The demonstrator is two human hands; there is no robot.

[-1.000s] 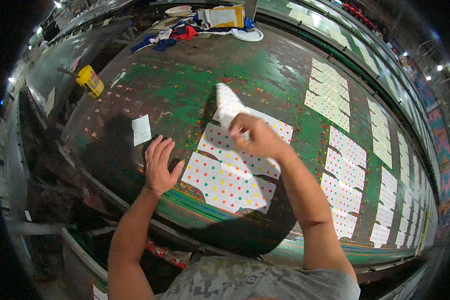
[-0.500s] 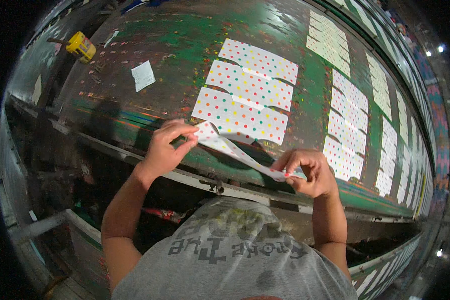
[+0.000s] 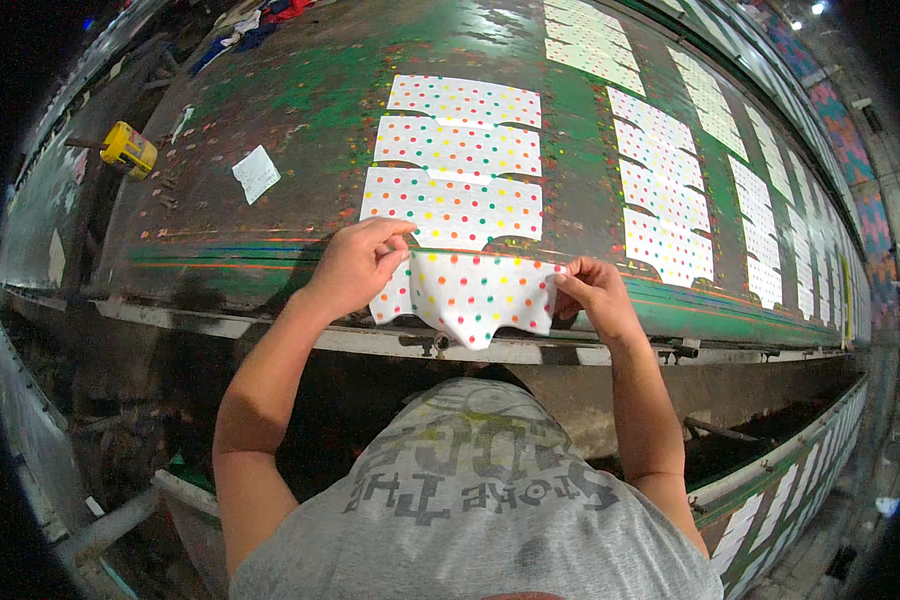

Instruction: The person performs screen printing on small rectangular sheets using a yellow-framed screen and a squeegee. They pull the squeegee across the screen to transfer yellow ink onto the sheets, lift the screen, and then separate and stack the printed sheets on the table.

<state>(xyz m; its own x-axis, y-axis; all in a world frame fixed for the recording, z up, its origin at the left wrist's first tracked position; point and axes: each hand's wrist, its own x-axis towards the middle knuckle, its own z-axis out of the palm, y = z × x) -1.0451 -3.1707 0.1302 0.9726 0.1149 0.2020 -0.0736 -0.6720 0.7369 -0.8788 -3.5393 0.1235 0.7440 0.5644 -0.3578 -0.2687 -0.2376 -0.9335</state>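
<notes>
A white fabric piece with coloured dots hangs between my two hands at the near edge of the long table. My left hand pinches its upper left part, and my right hand pinches the upper right corner. The top edge is stretched nearly straight; the lower edge, with curved cut-outs, drapes over the table's edge. Just beyond it, a dotted fabric piece lies flat. Two more dotted pieces, a middle one and a far one, lie behind it in a column.
More dotted pieces lie in columns to the right along the green and brown table. On the left are a small white paper and a yellow tub with a stick. A metal rail runs along the near edge.
The held fabric was a narrow, slanting, folded strip; now it is spread, its face hanging down. My right hand has risen and moved slightly left. The whole view has shifted.
</notes>
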